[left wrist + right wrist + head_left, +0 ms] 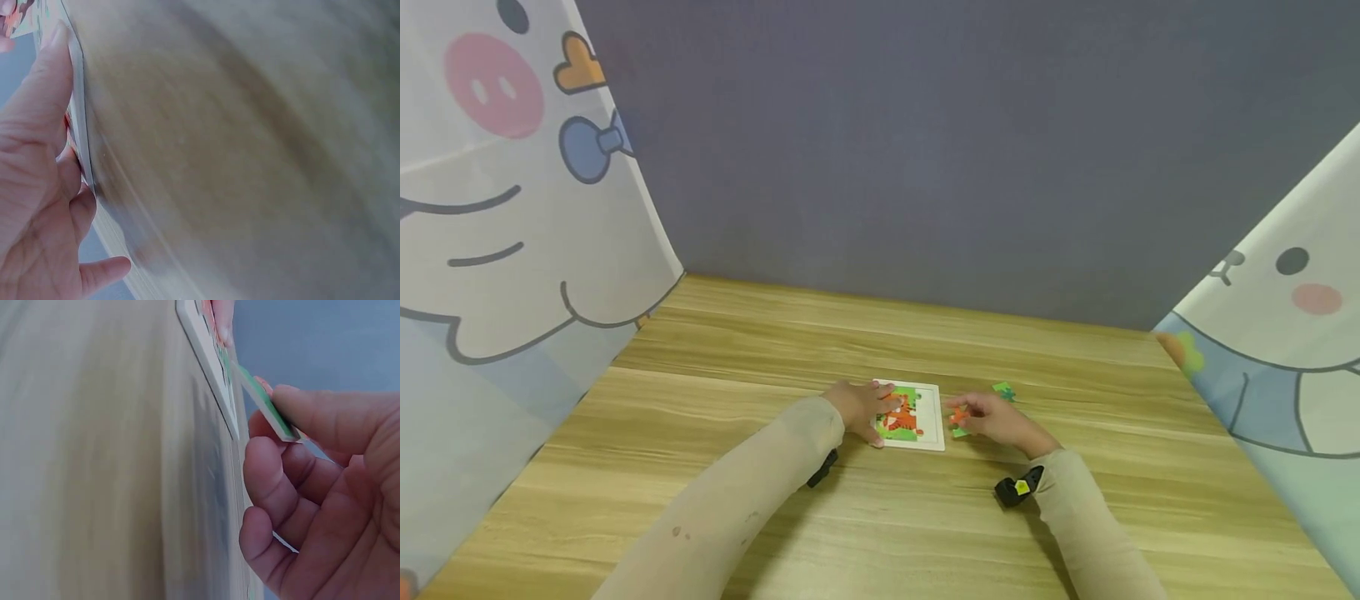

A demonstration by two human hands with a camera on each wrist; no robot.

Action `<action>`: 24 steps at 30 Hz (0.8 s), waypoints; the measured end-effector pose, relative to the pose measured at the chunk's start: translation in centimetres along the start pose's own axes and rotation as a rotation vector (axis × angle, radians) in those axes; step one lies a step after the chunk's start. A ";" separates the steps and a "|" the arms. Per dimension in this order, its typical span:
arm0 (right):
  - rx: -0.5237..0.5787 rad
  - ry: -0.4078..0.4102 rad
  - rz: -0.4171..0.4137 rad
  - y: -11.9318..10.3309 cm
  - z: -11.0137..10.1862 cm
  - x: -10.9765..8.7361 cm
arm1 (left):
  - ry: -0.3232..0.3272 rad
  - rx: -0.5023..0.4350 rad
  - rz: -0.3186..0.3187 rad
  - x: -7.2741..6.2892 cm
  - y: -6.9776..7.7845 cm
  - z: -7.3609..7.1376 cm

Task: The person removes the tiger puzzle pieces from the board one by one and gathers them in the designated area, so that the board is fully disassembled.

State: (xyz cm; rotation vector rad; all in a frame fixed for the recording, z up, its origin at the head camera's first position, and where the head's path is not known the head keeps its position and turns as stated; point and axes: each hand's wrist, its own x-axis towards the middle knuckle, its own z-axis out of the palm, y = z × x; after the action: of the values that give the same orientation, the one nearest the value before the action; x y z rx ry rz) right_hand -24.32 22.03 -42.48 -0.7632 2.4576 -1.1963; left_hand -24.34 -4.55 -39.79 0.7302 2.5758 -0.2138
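Note:
A white-framed jigsaw puzzle with an orange tiger on green lies flat on the table, its right strip bare white. My left hand rests on the puzzle's left side with spread, fairly straight fingers; in the left wrist view the thumb lies along the frame's edge. Just right of the frame, my right hand pinches a green and orange puzzle piece between thumb and fingers. The right wrist view shows that piece tilted and held above the table, near the frame's edge.
Another green puzzle piece lies on the wooden table beyond my right hand. A dark grey panel stands along the back. Cartoon-printed cloths hang at both sides. Each wrist wears a black strap-on device.

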 end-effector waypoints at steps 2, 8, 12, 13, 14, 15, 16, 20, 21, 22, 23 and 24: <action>0.011 0.002 -0.005 0.1 -0.2 -0.3 | 0.003 -0.002 0.000 0.0 -0.1 0.0; -0.013 0.028 0.017 0.4 -0.7 -1.6 | 0.001 -0.001 0.002 0.1 -0.2 0.1; -0.070 0.067 0.017 0.6 -1.2 -2.4 | 0.004 0.000 0.006 0.1 -0.3 0.2; -0.083 0.079 0.021 0.6 -1.3 -2.6 | 0.005 -0.001 0.006 0.1 -0.4 0.2; -0.090 0.089 0.025 0.7 -1.4 -2.7 | 0.005 -0.003 0.006 0.1 -0.4 0.2; -0.096 0.100 0.028 0.7 -1.5 -2.9 | 0.005 -0.004 0.006 0.1 -0.5 0.2; -0.090 0.109 0.032 0.8 -1.6 -3.0 | 0.006 -0.005 0.004 0.0 -0.5 0.2; -0.050 0.126 0.069 1.0 -1.9 -3.8 | 0.006 -0.003 0.008 0.0 -0.4 0.1; -0.038 0.126 0.076 1.0 -1.9 -4.0 | 0.007 0.000 0.009 0.1 -0.4 0.1; -0.025 0.127 0.088 1.0 -1.9 -4.2 | 0.006 0.000 0.011 0.1 -0.4 0.1; -0.020 0.129 0.099 1.0 -1.9 -4.4 | 0.005 0.002 0.014 0.1 -0.4 0.2; -0.013 0.131 0.111 1.0 -1.9 -4.6 | 0.006 0.002 0.016 0.2 -0.3 0.2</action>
State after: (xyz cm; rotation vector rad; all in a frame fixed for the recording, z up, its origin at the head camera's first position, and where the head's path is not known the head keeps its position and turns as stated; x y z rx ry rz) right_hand -21.86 26.43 -41.91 -0.5603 2.5778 -1.2253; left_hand -24.57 -4.82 -40.03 0.7532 2.5750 -0.2100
